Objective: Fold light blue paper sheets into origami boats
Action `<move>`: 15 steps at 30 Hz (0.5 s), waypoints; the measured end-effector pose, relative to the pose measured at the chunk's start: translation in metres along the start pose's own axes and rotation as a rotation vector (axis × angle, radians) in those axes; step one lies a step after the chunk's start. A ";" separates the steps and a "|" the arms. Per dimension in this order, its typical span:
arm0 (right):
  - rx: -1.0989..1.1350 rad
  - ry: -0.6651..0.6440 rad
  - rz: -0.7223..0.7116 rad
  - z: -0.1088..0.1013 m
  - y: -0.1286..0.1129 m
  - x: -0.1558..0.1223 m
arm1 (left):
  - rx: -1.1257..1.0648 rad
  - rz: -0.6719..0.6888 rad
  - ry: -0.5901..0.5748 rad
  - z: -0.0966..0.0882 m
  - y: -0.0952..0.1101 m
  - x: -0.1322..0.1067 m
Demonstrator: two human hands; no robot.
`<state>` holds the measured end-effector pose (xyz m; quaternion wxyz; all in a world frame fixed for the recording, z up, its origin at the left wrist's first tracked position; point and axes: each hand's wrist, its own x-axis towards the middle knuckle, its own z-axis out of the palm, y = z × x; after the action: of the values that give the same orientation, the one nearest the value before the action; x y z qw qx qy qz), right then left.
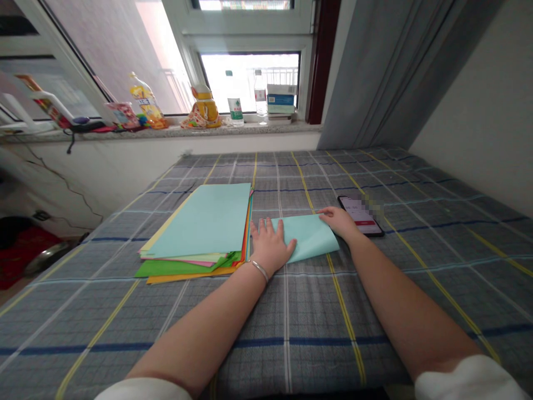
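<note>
A light blue sheet of paper [310, 236] lies in front of me, bent over on itself, its right end curving up off the cloth. My left hand [270, 244] rests flat on its left part with fingers spread; a silver bangle circles that wrist. At the far right corner, my right hand [336, 219] pinches the paper's edge between thumb and fingers. Left of my hands sits a stack of coloured paper [204, 219], light blue on top, with green, yellow, orange and pink edges sticking out below.
A plaid cloth [316, 311] covers the surface. Beside my right hand lies a phone [361, 216] with a lit screen. On the windowsill [166, 132] stand an orange drink bottle [147, 103], a green-labelled bottle [235, 108], a clear bottle [260, 100] and stacked boxes [281, 101].
</note>
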<state>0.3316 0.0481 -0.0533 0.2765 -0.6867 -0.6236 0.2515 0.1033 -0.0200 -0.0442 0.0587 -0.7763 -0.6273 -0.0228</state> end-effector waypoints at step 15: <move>-0.008 0.010 -0.014 0.001 0.002 0.000 | -0.105 0.314 0.017 0.006 0.003 0.003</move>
<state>0.3323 0.0480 -0.0552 0.2785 -0.6849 -0.6278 0.2435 0.1063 -0.0166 -0.0499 0.0261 -0.8665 -0.4956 -0.0525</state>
